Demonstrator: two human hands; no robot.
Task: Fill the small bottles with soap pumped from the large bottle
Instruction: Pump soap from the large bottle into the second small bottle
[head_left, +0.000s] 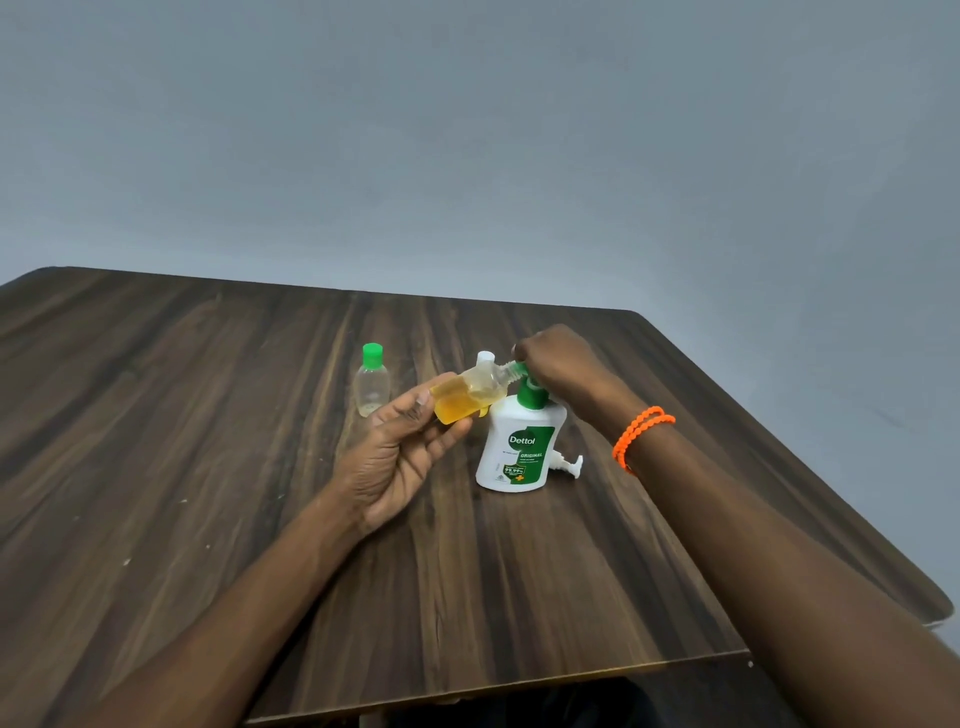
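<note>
head view, dettol original bottle (521, 447), left hand (400, 457) holding small bottle (467, 397)

Pump head (524, 370) under right hand (558, 364)

Wooden table (208, 467): two bottles (372, 382), pump (569, 464).

Soft, even, rather dim light with a cool grey cast; no glare. Only faint shadows lie on the dark wood-grain counter (208, 415) beside the white soap pump bottle with a green label (519, 452). Wide-angle distortion bends the counter's edges. The picture is slightly soft throughout.
</note>
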